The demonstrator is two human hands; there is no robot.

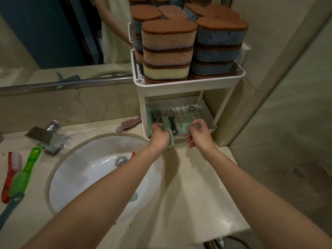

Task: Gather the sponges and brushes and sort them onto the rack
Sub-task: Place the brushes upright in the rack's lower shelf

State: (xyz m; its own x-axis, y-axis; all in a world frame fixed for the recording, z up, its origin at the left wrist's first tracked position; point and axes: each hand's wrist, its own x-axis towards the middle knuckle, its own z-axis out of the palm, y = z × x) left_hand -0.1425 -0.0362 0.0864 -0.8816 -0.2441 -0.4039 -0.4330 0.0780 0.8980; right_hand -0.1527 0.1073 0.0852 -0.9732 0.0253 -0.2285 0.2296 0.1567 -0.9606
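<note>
The fingers of the left hand (159, 134) are curled tight round a mint-green brush (170, 136), whose bristled end pokes out below the fist. The right hand (199, 133) pinches a second green brush (188, 115) between thumb and fingertips. Both brushes sit at the front of the lower shelf of the white rack (188, 83), beside a row of teal and dark brushes (161, 115). Stacked sponges (168, 42) fill the top tier. A pink brush (128, 124) lies on the counter behind the sink (80, 159).

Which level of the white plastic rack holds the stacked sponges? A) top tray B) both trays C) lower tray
A: the brown-topped sponge stacks stand in the top tray of the white plastic rack, while the lower tray holds brushes.
</note>
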